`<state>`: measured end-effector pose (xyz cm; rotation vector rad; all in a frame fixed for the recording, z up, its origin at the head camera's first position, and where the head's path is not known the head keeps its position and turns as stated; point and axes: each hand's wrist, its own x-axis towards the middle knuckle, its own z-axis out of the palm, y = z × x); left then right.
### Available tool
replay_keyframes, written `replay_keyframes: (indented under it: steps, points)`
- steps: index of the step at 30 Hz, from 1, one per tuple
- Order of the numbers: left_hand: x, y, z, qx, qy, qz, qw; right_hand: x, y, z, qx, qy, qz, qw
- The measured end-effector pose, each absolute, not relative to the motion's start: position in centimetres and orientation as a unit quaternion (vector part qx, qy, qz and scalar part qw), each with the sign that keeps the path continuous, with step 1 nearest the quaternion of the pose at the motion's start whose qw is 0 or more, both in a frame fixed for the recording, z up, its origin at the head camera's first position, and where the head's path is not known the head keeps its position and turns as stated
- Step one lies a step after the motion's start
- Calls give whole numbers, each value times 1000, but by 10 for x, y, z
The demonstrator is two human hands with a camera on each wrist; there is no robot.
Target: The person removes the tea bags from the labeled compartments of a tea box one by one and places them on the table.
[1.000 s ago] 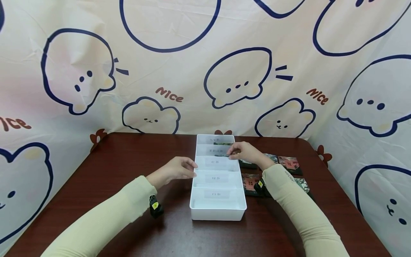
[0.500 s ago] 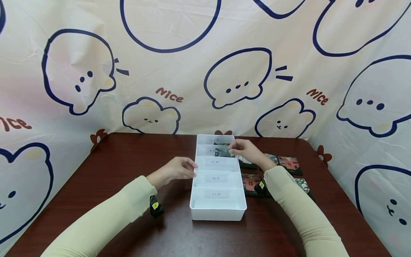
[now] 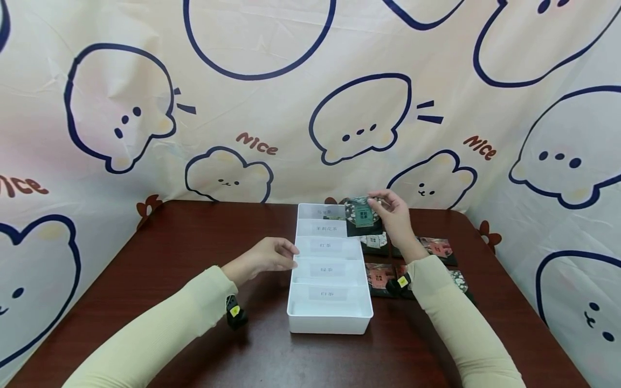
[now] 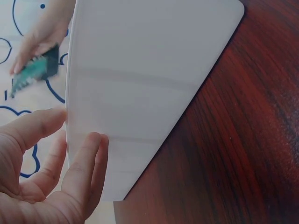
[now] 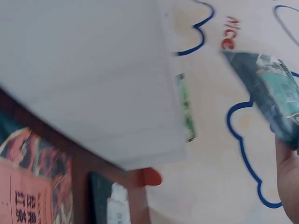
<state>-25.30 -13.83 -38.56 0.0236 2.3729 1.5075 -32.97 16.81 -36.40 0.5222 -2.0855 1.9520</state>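
Observation:
A white divided tray [image 3: 296, 302] with labelled compartments stands mid-table. My left hand [image 3: 283, 255] rests with relaxed fingers against the tray's left rim; in the left wrist view its fingers [image 4: 86, 163] lie beside the white tray wall [image 4: 140, 93]. My right hand [image 3: 388, 207] pinches a dark green tea packet [image 3: 363, 215] and holds it upright in the air over the tray's far right corner. The right wrist view shows the same packet [image 5: 271, 98] blurred above the tray [image 5: 93, 84]. Another green packet edge [image 3: 335, 212] shows in the farthest compartment.
Several flat tea packets lie on the dark wooden table [image 3: 184, 253] right of the tray, among them a red one [image 3: 438, 248], another red one [image 3: 378, 275] and a dark one [image 3: 373, 242]. A cartoon-bear cloth [image 3: 242, 108] hangs behind the table.
My right hand has lifted the green packet from the tray's second compartment, up and back to the right. The left hand has stayed put.

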Motion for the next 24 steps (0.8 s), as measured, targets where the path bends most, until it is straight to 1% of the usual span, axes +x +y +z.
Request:
replay_keyframes:
  steps: [3,8,16,24]
  points:
    - [-253,-138,-385,8,835,526,162,-323,173,-357,161,-685,699,126]
    - [-253,-137,-385,7,836,524,161,-309,183,-352,134,-668,724,107]
    - [-253,-138,-387,10,839,520,160,-283,202,-353,134,-651,741,91]
    - [-255,-138,-388,10,840,518,159,-257,223,-362,115,-703,695,97]
